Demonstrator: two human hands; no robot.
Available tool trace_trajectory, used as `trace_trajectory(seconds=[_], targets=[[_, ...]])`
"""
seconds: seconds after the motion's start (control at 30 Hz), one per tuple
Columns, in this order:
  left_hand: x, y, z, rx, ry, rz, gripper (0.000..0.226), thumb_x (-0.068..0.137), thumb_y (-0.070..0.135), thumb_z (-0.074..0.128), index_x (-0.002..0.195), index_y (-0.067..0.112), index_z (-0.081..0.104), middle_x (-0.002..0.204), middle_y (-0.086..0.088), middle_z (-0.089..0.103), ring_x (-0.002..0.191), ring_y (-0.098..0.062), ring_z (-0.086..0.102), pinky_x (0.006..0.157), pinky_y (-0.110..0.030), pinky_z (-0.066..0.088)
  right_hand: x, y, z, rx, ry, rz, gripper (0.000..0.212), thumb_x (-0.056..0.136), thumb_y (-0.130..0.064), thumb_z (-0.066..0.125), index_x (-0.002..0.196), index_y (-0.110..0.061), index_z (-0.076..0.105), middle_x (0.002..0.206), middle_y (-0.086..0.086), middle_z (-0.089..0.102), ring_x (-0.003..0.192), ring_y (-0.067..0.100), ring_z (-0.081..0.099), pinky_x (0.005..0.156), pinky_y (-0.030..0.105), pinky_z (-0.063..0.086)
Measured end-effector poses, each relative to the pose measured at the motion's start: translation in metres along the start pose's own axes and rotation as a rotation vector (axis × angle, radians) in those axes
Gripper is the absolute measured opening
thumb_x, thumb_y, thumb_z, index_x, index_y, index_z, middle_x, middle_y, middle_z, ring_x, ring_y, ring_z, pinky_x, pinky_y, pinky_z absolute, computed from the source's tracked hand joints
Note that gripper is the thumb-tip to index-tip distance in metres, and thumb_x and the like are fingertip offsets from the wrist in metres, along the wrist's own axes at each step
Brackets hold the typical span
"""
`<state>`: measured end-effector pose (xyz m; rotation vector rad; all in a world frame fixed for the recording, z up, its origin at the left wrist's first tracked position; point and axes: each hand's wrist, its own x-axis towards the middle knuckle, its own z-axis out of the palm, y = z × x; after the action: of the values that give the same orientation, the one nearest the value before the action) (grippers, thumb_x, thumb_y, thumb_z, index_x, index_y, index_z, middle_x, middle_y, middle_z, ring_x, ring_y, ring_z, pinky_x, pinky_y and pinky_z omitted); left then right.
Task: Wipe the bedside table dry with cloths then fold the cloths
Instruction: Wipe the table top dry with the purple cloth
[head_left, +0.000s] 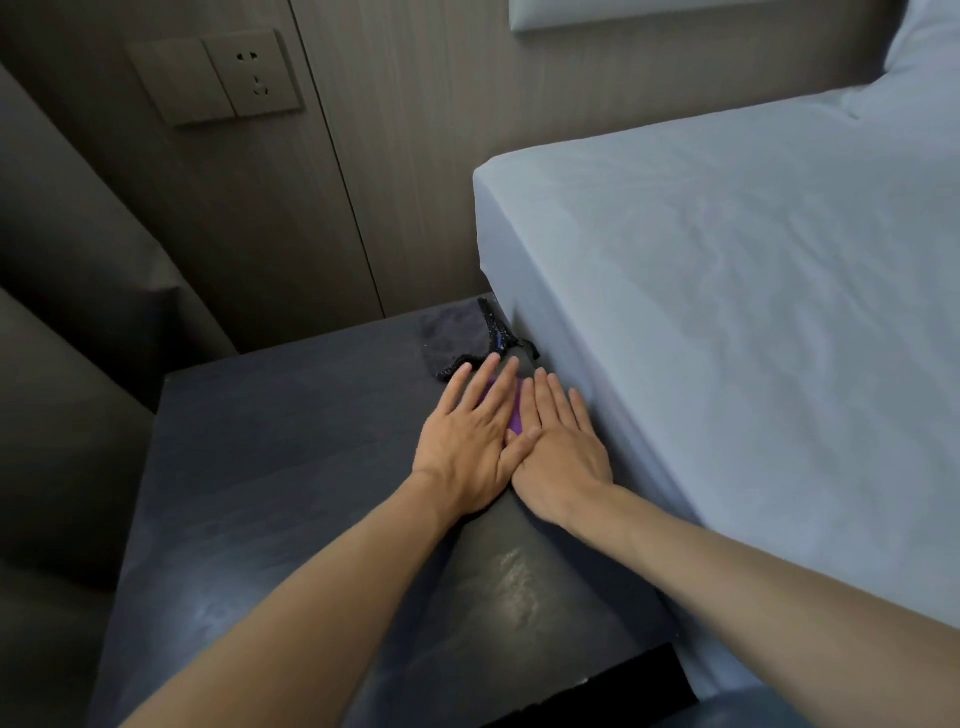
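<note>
The dark bedside table (291, 467) fills the lower middle of the head view. Both my hands lie flat, side by side, on a small purple cloth (514, 413) near the table's right edge. My left hand (472, 441) covers its left part and my right hand (558, 447) its right part, so only a strip of purple shows between them. The left thumb rests on the right hand. Just beyond the fingertips lies a folded dark grey cloth (452, 332) with a speckled black trim, at the table's back right corner.
A bed with a pale sheet (727, 312) runs along the table's right side, touching it. A wood-panelled wall with a socket plate (215, 78) stands behind. A dark upholstered seat (67, 364) sits at the left. A shiny patch (519, 571) marks the table's near right.
</note>
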<state>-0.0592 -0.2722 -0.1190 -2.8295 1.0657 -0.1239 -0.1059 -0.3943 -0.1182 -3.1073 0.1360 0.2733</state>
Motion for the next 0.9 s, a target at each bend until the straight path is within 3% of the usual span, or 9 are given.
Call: trace_trajectory(seconds=[0.17,0.4,0.9], targets=[[-0.011,-0.015,0.000,-0.179,-0.120,0.095,0.080,0.094,0.062,-0.009,0.159,0.016,-0.006,0.167,-0.003,-0.011,0.151,-0.012,-0.018,0.122,-0.034,-0.013,-0.016,-0.025,-0.001,0.045,-0.011,0.111,0.067,0.104,-0.036,0.012,0.143,-0.005,-0.032,0.165,0.015,-0.026,0.152,0.025,-0.026,0.123,0.042,-0.016],[-0.042,-0.039,-0.005,-0.184,-0.172,0.136,0.075,0.098,0.062,0.002,0.158,0.018,-0.008,0.166,0.000,-0.014,0.151,-0.011,-0.016,0.122,-0.038,-0.013,-0.033,-0.066,0.001,0.097,-0.023,0.166,0.066,0.106,-0.039,0.008,0.148,-0.003,-0.029,0.164,0.015,-0.028,0.151,0.026,-0.028,0.123,0.042,-0.016],[-0.149,-0.118,0.002,-0.198,-0.169,-0.063,0.074,0.100,0.062,0.005,0.159,0.019,-0.006,0.167,0.001,-0.013,0.152,-0.010,-0.013,0.121,-0.038,-0.014,-0.049,-0.184,0.007,0.122,-0.017,-0.009,0.067,0.107,-0.038,0.012,0.150,-0.003,-0.026,0.165,0.016,-0.026,0.152,0.026,-0.026,0.124,0.042,-0.013]])
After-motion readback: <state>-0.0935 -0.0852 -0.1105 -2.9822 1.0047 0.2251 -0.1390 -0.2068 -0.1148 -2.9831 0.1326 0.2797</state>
